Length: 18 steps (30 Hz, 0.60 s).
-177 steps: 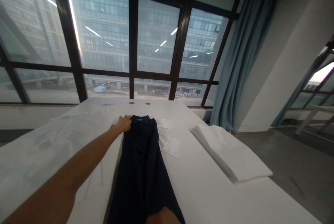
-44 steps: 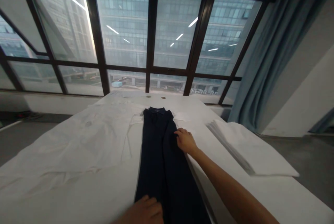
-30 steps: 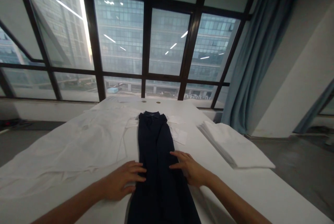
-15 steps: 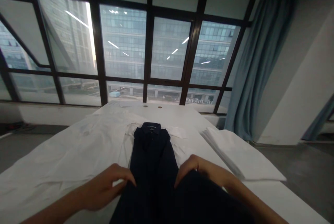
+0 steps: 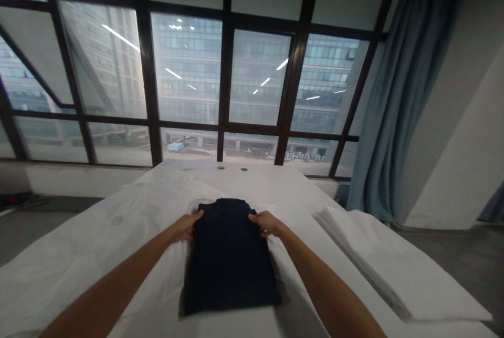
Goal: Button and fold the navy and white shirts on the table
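Note:
A dark navy garment [image 5: 232, 264] lies folded into a rough rectangle in the middle of the white table. My left hand [image 5: 189, 225] grips its far left corner between thumb and fingers. At the far right corner, my right hand [image 5: 265, 222] pinches the fabric in the same way. The garment's collar is covered by the folded layer. White sheeting [image 5: 149, 222] lies beneath and to the left of the garment.
A stack of white folded sheets [image 5: 409, 264] lies on the table's right side. Beyond the white table [image 5: 271, 178] stand dark-framed windows, with a blue curtain [image 5: 389, 117] at the right. Two round holes show near the table's far edge.
Both hands have moved forward, away from me, carrying the near part of the garment over its far part. The collar, visible before, is now covered, and the garment looks shorter.

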Each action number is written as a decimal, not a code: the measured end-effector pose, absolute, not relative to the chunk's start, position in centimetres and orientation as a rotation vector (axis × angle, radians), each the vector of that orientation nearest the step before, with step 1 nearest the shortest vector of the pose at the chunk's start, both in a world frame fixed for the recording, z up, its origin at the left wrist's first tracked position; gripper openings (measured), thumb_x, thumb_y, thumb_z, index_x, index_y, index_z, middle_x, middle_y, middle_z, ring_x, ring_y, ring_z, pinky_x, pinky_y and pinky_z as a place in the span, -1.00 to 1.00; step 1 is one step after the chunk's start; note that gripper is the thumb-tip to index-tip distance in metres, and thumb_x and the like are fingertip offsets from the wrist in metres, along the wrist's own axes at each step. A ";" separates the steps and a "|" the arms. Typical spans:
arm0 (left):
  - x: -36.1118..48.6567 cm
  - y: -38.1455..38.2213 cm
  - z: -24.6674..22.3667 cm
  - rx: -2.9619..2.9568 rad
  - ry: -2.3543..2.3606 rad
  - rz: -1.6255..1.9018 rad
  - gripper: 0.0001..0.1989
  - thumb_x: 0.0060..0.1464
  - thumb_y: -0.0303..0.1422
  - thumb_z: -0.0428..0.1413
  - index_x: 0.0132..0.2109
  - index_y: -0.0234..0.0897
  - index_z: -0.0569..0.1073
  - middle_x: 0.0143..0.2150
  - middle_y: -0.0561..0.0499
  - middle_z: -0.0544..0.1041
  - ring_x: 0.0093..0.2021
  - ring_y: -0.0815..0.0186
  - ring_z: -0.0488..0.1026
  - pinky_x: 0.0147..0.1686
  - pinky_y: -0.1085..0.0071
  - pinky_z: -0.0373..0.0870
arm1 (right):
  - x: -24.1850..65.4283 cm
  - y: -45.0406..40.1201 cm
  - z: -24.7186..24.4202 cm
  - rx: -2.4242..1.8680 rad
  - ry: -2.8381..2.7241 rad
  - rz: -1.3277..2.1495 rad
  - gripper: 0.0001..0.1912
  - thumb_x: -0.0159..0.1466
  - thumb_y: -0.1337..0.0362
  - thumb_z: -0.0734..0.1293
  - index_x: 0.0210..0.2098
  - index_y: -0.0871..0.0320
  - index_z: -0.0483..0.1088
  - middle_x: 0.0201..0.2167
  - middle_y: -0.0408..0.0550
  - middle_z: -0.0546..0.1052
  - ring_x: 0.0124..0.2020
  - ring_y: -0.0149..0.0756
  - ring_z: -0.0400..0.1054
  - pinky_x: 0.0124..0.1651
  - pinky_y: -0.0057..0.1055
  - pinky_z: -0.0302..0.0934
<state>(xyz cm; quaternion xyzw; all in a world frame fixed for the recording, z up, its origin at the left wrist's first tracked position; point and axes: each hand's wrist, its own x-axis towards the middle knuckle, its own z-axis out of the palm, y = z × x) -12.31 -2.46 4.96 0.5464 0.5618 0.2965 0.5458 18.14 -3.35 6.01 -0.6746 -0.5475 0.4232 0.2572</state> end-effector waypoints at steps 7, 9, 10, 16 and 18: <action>-10.5 0.4 5.7 1.389 1.264 0.965 -0.53 -0.14 0.02 0.20 -0.29 -0.35 0.49 -0.41 -0.04 0.55 -0.41 0.24 0.48 -0.47 0.40 0.35 | 17.7 -2.8 5.6 -1.680 -1.479 0.900 -0.87 0.19 0.26 0.32 -0.35 0.21 0.42 -0.61 -0.20 0.36 -0.63 -0.47 0.19 -0.60 -0.55 0.04; -10.2 0.8 5.8 1.510 1.176 1.012 -0.49 -0.08 0.06 0.14 -0.27 -0.36 0.51 -0.38 -0.07 0.57 -0.39 0.22 0.50 -0.45 0.39 0.37 | 18.3 -3.0 5.9 -1.631 -1.470 0.872 -0.84 0.22 0.27 0.27 -0.27 0.22 0.42 -0.53 -0.15 0.44 -0.59 -0.45 0.25 -0.57 -0.54 0.08; -10.1 0.9 5.8 1.595 1.211 0.999 -0.49 -0.04 0.06 0.11 -0.28 -0.36 0.51 -0.39 -0.08 0.57 -0.39 0.21 0.51 -0.44 0.38 0.38 | 18.5 -3.1 5.9 -1.654 -1.475 0.849 -0.82 0.23 0.28 0.26 -0.24 0.23 0.43 -0.48 -0.10 0.47 -0.55 -0.42 0.30 -0.53 -0.53 0.12; -10.1 -0.6 5.9 1.944 1.800 0.780 -0.64 0.13 -0.18 0.02 -0.13 -0.39 0.50 -0.24 -0.21 0.59 -0.11 0.04 0.51 -0.18 0.26 0.41 | 17.9 -6.8 5.6 -1.870 -1.680 0.134 -0.53 0.25 0.21 0.28 0.09 0.33 0.34 0.06 0.25 0.41 0.04 -0.07 0.33 0.05 -0.25 0.21; -9.7 -3.2 5.6 2.154 1.853 0.811 -0.57 0.16 -0.23 -0.01 0.07 -0.43 0.41 0.00 -0.29 0.52 0.09 0.01 0.40 0.02 0.18 0.32 | 16.8 -9.3 5.5 -1.815 -1.784 -0.025 -0.52 0.31 0.17 0.21 0.15 0.28 0.30 0.16 0.23 0.34 0.14 -0.05 0.25 0.13 -0.18 0.14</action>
